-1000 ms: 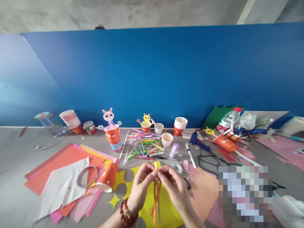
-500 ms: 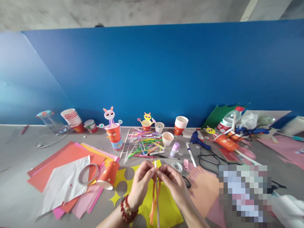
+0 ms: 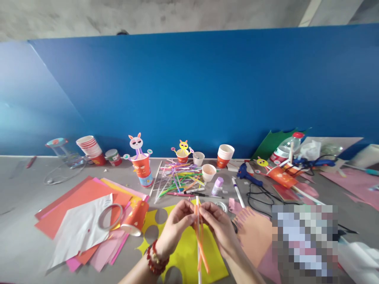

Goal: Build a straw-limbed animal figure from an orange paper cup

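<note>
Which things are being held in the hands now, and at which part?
Orange strips and a white stick, held together near their upper ends between the fingers of the left hand and right hand.

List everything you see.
Thin white stick: one, white, front
Narrow orange strips: several, orange, beside stick
Yellow holed sheet: one, yellow, underneath
Flat paper sheets: many, reddish, left
Round tape rolls: two, pale, left, centre
Stacked paper cups: two stacks, red and white, rear
Animal paper cutouts: three, white, yellow, rear
Loose thin strips: many, multicoloured, centre
Blue glue gun: at least one, blue, right
Clear plastic bottle: one, clear, right
Blue partition: one, blue, behind
Smaller clutter: uncounted
Hands, left and right: two, bare, front
</note>
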The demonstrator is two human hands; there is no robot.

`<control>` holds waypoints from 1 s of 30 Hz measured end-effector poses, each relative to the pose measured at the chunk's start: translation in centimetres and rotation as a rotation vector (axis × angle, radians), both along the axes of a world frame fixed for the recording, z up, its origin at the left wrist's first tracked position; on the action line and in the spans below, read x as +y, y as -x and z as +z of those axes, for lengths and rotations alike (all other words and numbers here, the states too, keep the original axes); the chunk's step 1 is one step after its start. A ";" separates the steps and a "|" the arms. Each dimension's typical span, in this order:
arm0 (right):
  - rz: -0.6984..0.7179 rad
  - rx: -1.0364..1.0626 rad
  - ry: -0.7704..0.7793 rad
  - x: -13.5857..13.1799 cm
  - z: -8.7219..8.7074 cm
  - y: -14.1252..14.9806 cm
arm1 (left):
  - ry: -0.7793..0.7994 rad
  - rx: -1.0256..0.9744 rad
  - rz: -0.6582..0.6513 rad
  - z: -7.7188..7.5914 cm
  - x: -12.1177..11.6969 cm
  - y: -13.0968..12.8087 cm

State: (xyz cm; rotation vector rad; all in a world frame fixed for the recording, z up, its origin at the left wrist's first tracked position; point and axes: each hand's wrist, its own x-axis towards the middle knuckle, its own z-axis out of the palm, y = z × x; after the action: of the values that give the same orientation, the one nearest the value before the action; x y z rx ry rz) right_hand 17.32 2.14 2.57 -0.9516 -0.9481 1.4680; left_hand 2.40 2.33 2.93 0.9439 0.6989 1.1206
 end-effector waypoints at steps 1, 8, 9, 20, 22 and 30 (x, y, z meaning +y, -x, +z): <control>-0.008 0.010 -0.005 0.0 0.1 0.0 | 0.005 0.015 -0.019 0.0 0.1 0.1; 0.022 -0.074 -0.115 0.1 1.4 -0.4 | 0.022 0.048 -0.040 0.0 0.3 0.1; 0.035 -0.087 -0.123 0.1 1.5 -0.6 | 0.037 0.032 -0.046 0.0 0.3 0.1; -0.008 -0.261 -0.217 0.3 2.2 -1.1 | 0.003 0.060 -0.130 0.4 0.3 0.6; 0.031 -0.303 -0.270 0.2 2.0 -1.2 | 0.007 0.045 -0.098 0.4 0.3 0.3; 0.125 -0.469 -0.367 0.2 0.7 -1.9 | 0.005 -0.013 -0.020 -0.3 0.3 0.0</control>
State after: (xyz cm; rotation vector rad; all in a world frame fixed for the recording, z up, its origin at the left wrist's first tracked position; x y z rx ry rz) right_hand 19.18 2.31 3.22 -0.9903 -1.5823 1.1292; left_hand 2.43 2.67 2.61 0.9366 0.6803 1.1056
